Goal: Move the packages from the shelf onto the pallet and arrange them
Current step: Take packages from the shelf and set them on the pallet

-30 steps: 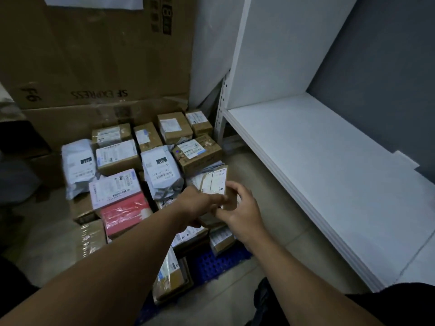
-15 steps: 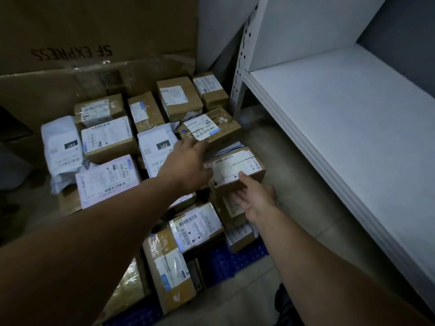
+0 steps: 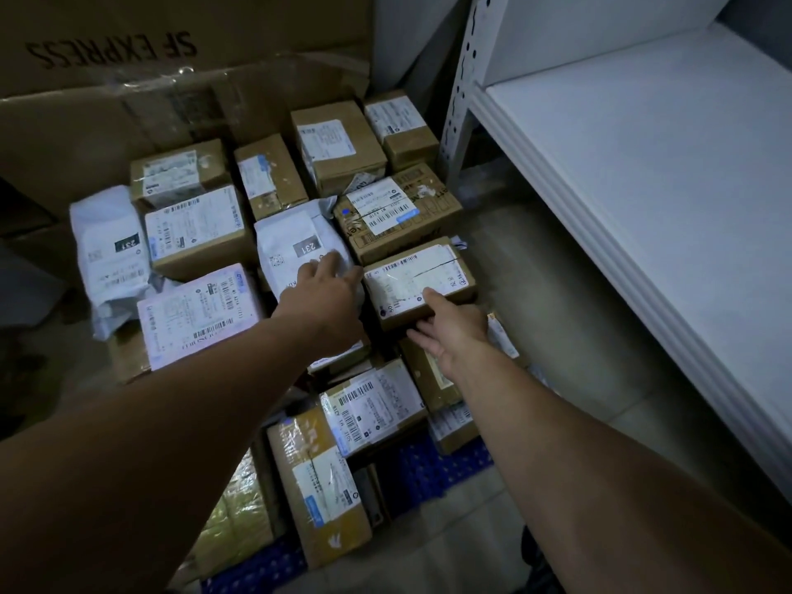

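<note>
The small brown cardboard box with a white label (image 3: 420, 285) lies atop the packages on the blue plastic pallet (image 3: 433, 469). The right hand (image 3: 454, 332) touches its near edge with straight fingers. The left hand (image 3: 325, 289) rests flat on the white plastic mailer bag (image 3: 295, 242) beside it, gripping nothing. The white shelf board (image 3: 643, 186) in view carries no packages, so probably only arranging remains.

We stand in dim light on a pale tiled floor (image 3: 557, 327), with big cardboard (image 3: 171, 92) at the back. A white shelf (image 3: 643, 186) on a perforated post (image 3: 465, 79) is to our right.
</note>
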